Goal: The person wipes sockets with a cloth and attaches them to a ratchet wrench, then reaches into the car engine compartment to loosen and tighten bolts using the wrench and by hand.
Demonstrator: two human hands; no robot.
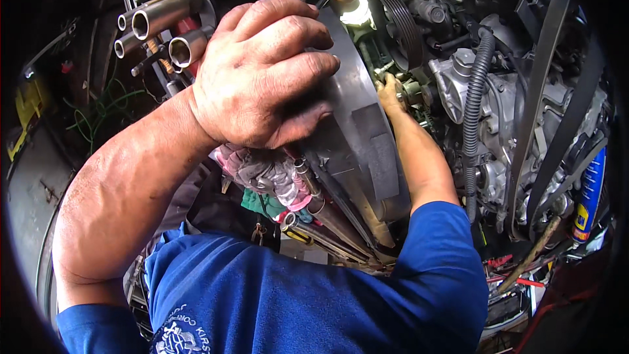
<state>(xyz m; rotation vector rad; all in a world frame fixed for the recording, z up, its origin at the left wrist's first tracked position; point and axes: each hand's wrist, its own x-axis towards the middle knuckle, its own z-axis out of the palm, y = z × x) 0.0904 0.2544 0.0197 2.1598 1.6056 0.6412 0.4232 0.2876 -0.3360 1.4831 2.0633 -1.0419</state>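
Black plastic formed the curved shroud point(370, 144) between the two hands. The left hand point(265, 72) hung at its left side, fingers half-curled; whether it held anything could not be told. The right hand point(391, 95) reached to a metal fitting point(413, 94) below the uncovered ribbed pulley point(401, 31), its grip hidden. Work seemed under way, unfinished; how much remained was unclear.

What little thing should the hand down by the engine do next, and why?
Maybe the right hand should gently feel for a grip on the round metal part, because its fingers are right beside it. It's in the gap behind the curved black cover, and I can't quite see its fingertips.
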